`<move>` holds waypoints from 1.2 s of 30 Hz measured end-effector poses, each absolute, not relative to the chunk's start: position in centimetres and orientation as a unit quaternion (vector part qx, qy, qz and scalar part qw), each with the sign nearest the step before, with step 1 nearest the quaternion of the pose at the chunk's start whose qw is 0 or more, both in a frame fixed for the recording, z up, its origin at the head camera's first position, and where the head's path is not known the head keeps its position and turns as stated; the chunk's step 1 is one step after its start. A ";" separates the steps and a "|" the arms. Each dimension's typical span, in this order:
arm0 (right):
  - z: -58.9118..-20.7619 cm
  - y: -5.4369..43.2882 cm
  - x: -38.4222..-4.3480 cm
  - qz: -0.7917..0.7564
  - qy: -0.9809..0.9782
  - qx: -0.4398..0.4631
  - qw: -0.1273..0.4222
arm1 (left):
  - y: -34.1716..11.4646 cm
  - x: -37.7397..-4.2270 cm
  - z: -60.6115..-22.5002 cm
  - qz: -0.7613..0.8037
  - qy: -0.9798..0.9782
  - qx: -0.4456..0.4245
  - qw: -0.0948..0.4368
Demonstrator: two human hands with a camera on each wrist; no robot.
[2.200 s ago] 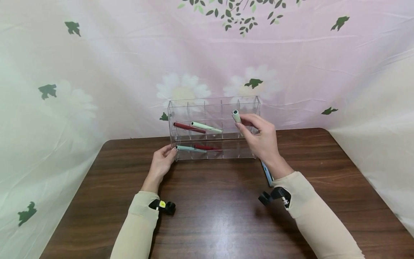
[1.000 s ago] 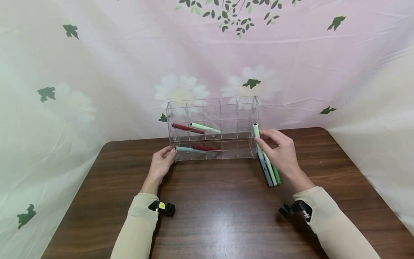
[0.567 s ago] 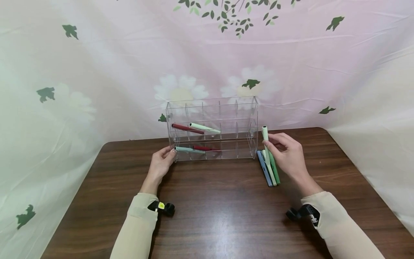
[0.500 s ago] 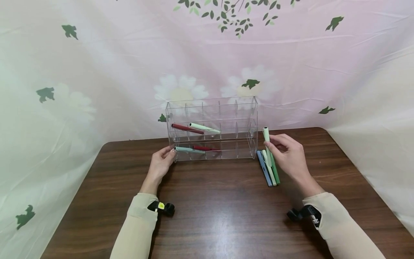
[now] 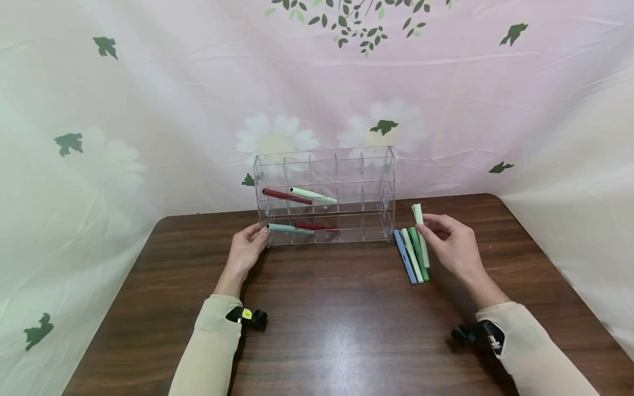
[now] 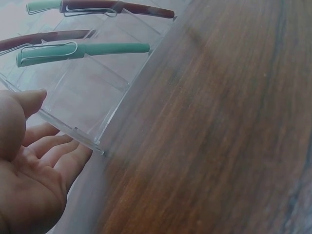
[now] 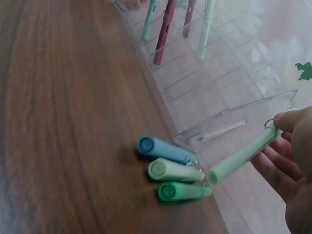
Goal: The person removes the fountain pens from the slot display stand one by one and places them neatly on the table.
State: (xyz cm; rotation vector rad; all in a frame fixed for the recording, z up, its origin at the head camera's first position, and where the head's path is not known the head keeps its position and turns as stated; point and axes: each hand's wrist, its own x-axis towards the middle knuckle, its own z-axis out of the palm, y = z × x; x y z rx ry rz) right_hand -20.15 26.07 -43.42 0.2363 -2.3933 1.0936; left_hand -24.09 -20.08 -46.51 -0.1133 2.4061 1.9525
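My right hand (image 5: 453, 245) pinches a pale green pen (image 5: 418, 212) by its clip end between thumb and fingers. The pen's other end points down toward the table, beside a green pen (image 5: 419, 256). Left of that lie another pale green pen (image 5: 412, 256) and a blue pen (image 5: 405, 257). My left hand (image 5: 246, 250) grips the left side of a clear pen organizer (image 5: 376, 226), thumb and fingers around its edge. In its upper tier lean a dark red pen (image 5: 287, 196) and a pale green pen (image 5: 314, 195); the lower tier holds a teal pen (image 6: 112, 49) and a red pen (image 5: 316, 226).
The organizer stands near the back edge of the brown wooden table (image 5: 317, 308), before a pink floral cloth (image 5: 198, 110). The cloth also hangs along both sides. The three lying pens sit just off the organizer's right front corner.
My right hand has carried the pale green pen from in front of the organizer rightward and down, past the three lying pens. My left hand has stayed at the organizer's side.
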 end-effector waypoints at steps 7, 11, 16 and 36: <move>-44.3 27.0 -19.7 0.372 -0.901 0.053 0.215 | -19.9 -24.2 -46.5 0.632 0.774 -0.036 0.026; -44.7 27.5 -19.9 0.350 -0.916 0.041 0.193 | -19.8 -24.3 -46.6 0.633 0.773 -0.035 0.022; -45.3 27.9 -20.3 0.330 -0.928 0.032 0.172 | -19.9 -24.3 -46.6 0.635 0.772 -0.036 0.022; -46.1 28.1 -22.0 0.271 -0.962 0.000 0.041 | -20.1 -24.3 -46.4 0.634 0.772 -0.038 0.020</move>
